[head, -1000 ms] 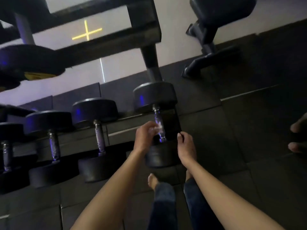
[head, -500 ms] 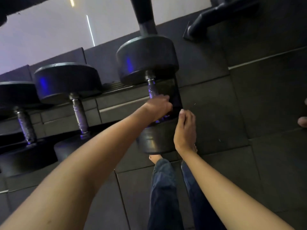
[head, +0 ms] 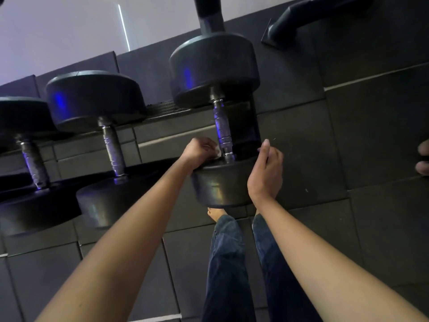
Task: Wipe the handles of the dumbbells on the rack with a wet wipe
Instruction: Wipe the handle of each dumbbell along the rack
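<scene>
The left hand (head: 200, 151) was clenched around a small white wet wipe (head: 217, 153), and only a little of the wipe showed between the fingers. The wipe was held against the left side of the metal handle (head: 222, 126) of the rightmost dumbbell (head: 213, 68). It sat at the near end of the handle, just where the handle entered the near weight head (head: 222, 184). The wrist of this hand lay over the left edge of that head. The right hand (head: 265, 173) rested on the right edge of the same head. Its fingers were loose and pointed to the far side, one of them stretched straight, and it grasped nothing.

This dumbbell lay with its handle running from near to far, and its far head was just below a dark upright post of the rack (head: 210, 17). To the left, two more dumbbells lay in the same way: the middle dumbbell (head: 92, 94) just beside it, and the left dumbbell (head: 21, 112) at the left border, partly cut off. Blue light reflected on their far heads.

Nearer than the hands there were two legs in blue jeans (head: 227, 263) and a bare foot (head: 214, 213) on the dark tiled floor (head: 371, 135). At the right border the toes of another person (head: 423, 159) were visible, and at the far right a black equipment base (head: 313, 12) stood on the floor
</scene>
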